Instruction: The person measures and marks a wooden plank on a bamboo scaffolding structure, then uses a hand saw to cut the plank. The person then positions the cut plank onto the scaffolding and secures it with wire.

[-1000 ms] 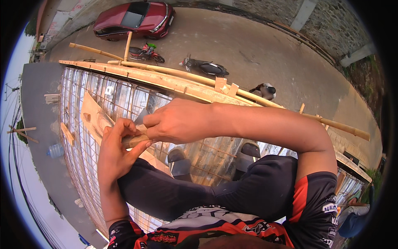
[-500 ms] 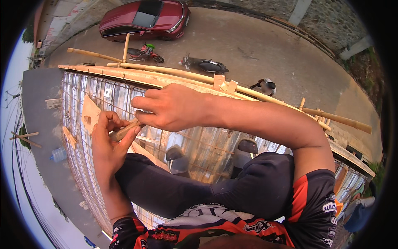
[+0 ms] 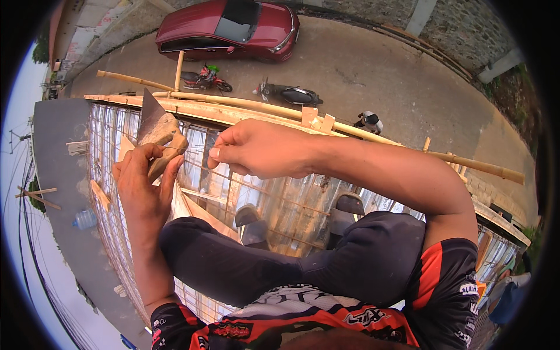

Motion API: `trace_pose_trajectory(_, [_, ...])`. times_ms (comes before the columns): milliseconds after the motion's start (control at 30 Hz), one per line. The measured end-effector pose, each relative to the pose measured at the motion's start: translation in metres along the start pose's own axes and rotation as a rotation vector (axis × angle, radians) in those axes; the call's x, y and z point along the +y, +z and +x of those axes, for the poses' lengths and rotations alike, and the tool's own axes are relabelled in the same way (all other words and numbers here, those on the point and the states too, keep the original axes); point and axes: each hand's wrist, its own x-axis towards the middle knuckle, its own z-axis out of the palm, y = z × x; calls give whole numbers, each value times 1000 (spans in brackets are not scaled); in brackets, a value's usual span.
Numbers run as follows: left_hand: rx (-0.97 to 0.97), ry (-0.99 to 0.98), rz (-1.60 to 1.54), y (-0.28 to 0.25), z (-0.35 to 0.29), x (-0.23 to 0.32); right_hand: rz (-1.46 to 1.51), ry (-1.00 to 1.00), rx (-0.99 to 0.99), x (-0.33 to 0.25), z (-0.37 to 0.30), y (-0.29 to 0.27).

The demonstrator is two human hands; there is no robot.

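My left hand [image 3: 140, 175] is closed round the worn wooden handle [image 3: 169, 146] of a handsaw. The saw's dark, pointed blade [image 3: 153, 114] rises past the handle toward the far edge, and part of it is hidden. To the right, my right hand [image 3: 256, 149] is apart from the saw, with thumb and forefinger pinched together. A thin light strand, perhaps wire or string, seems to run from the handle to those fingertips; its kind is too fine to make out. Below both hands are my bent knees [image 3: 233, 256] in dark trousers.
Under me lies a steel bar grid [image 3: 280, 201] over metal sheets. A timber edge [image 3: 233, 116] with bamboo poles [image 3: 478, 166] borders a drop to the road. Down there are a red car [image 3: 227, 32], two motorbikes [image 3: 291, 94] and a person [image 3: 368, 121]. A plastic bottle [image 3: 85, 219] lies left.
The saw has been turned up, so its handle and blade now show. My right hand has drawn right, away from my left. On the road the car has moved right.
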Motion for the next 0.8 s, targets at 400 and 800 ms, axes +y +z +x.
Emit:
trace_pose_trajectory(400, [-90,172,-265,177,155,-37,715,-552,31,-15,-139,-65])
trace_pose_trajectory(800, [-631,70,-340,376,174,86,805,-508,373,7,-57,-158])
